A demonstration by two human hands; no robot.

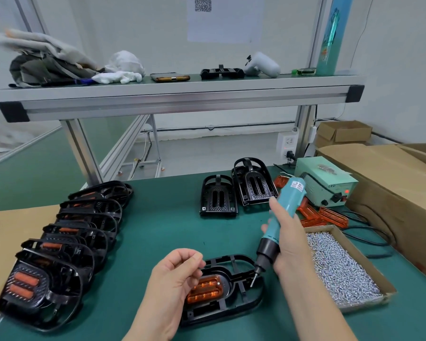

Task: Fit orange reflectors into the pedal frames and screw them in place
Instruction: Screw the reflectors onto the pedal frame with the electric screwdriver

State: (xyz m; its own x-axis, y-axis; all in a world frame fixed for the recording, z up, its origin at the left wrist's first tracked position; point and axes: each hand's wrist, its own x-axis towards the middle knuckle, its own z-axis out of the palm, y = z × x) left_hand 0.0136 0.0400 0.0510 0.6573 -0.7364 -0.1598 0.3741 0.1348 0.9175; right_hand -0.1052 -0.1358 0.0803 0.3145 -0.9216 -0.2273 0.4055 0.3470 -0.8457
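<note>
A black pedal frame (231, 308) lies on the green mat at the front centre, with an orange reflector (204, 290) seated in its left half. A small silver screw (218, 283) shows on the reflector's upper right corner. My left hand (175, 279) hovers over the frame's left end, fingers curled with thumb against forefinger; nothing shows between them. My right hand (285, 242) grips a teal electric screwdriver (288, 210), held tilted. Its bit (252, 283) points down at the frame just to the right of the reflector.
Several pedals with reflectors (59, 242) lie in a row at the left. Two empty frames (218, 195) stand behind. Loose orange reflectors (325, 215), a cardboard tray of screws (342, 267), the power supply (325, 183) and cardboard boxes (391, 183) fill the right. A shelf (182, 94) hangs overhead.
</note>
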